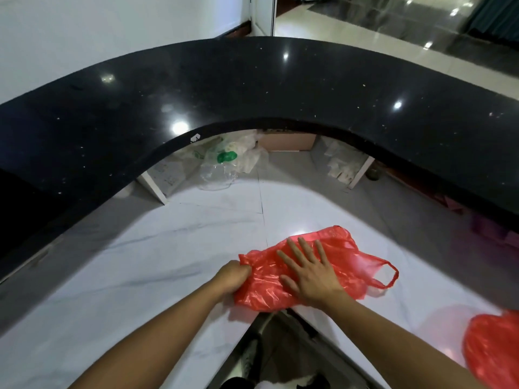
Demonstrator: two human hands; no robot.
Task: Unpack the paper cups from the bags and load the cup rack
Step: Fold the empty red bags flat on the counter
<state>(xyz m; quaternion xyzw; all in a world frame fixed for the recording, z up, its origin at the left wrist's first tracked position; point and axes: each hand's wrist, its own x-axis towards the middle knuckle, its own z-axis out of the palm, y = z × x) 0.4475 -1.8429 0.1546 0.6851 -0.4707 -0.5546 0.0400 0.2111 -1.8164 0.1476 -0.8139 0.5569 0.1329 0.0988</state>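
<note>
Head view: red bag [345,248], thin plastic, lies flattened on the white counter [140,262] near its front edge, handle loops toward the right. Left hand [234,277] has fingers curled, pinching the bag's left edge. Right hand [311,272] lies flat on top of the bag, fingers spread and straight, pressing it down. Second red bag [494,349] sits bunched at the right frame edge, well apart from the first. Black curved ledge [252,88] runs above the counter. Under it is a clear plastic bag [219,175] with a green print, too blurred to read, and a cardboard box [286,141] beside it.
</note>
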